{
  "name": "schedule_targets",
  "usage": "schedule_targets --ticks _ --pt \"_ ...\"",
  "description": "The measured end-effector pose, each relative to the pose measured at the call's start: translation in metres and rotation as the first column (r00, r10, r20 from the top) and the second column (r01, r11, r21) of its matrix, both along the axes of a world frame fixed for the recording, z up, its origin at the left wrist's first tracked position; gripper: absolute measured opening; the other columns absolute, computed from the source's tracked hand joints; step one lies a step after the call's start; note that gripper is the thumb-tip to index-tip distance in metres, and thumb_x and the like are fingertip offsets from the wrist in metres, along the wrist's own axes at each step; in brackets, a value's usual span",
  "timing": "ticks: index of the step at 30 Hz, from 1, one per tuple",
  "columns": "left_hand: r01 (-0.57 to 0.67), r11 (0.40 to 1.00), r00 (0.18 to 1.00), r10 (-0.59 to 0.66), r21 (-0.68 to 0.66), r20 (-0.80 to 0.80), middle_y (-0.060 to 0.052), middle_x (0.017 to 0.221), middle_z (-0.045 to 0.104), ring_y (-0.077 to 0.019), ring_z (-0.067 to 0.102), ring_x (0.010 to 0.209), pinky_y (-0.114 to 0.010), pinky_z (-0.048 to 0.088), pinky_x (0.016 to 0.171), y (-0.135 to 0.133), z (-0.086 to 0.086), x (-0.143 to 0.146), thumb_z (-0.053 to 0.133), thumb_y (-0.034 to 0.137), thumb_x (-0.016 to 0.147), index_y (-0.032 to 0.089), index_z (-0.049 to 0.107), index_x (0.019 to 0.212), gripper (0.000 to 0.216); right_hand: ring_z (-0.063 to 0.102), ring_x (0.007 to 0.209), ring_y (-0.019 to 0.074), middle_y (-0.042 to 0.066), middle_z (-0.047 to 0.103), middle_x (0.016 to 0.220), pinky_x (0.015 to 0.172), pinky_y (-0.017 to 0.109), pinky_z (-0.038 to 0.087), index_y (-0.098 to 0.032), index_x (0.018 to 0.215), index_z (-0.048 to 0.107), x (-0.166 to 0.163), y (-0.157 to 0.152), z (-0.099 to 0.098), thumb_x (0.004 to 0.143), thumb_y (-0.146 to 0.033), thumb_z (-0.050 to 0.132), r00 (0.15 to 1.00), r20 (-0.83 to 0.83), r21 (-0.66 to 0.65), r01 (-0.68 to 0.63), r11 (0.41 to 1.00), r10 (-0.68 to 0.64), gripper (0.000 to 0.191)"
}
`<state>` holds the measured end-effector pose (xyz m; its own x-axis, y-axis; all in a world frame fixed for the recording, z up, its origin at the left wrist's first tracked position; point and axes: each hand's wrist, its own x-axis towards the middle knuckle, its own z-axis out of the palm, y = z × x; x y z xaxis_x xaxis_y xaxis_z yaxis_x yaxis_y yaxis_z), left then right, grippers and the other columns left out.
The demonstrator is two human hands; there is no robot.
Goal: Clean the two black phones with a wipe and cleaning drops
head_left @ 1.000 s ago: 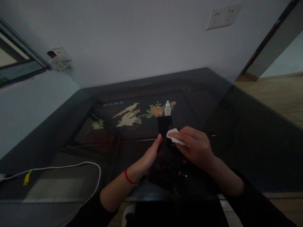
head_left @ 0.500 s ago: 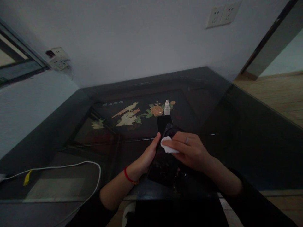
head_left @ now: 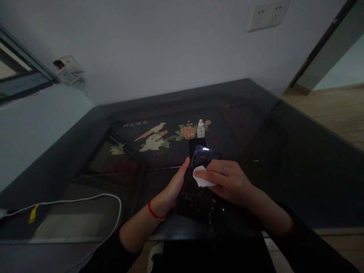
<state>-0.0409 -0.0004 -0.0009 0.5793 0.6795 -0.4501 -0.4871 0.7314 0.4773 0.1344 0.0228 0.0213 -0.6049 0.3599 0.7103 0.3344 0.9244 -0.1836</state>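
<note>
A dark phone [head_left: 196,197] is tilted toward me over the near side of the table, its back with a round camera ring facing up. My left hand [head_left: 176,185] grips its left edge, the thumb along the side and the other fingers hidden beneath. My right hand [head_left: 229,180] pinches a folded white wipe [head_left: 202,181] and presses it on the phone just below the camera ring. Past the phone's top edge lies a flat black rectangle [head_left: 196,143]; I cannot tell what it is. A small white dropper bottle [head_left: 200,129] stands upright behind it.
The dark glossy table [head_left: 270,159] bears a bird-and-flower picture [head_left: 155,140] and meets the wall at the back. A white cable [head_left: 82,199] with a yellow tag [head_left: 33,214] runs over the left front and down the edge. Sockets [head_left: 267,16] are on the wall.
The phone has tilted slightly, so light now glints on its camera ring. The wipe and my right hand have slid a little down the phone's back; my left hand has shifted slightly left.
</note>
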Motion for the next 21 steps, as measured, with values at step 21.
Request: schedule_targets --ticks 21 --pt "0.053 0.998 0.998 -0.055 0.030 0.037 -0.016 0.102 0.071 -0.0293 0.069 0.083 -0.047 0.049 0.080 0.002 0.010 -0.007 0.018 0.065 0.091 0.014 0.047 0.138 0.075 0.065 0.075 0.0140 0.003 0.070 0.081 0.067 0.024 0.050 -0.020 0.097 0.067 0.009 0.009 -0.001 0.091 -0.017 0.052 0.953 -0.140 -0.168 0.243 0.955 -0.268 0.016"
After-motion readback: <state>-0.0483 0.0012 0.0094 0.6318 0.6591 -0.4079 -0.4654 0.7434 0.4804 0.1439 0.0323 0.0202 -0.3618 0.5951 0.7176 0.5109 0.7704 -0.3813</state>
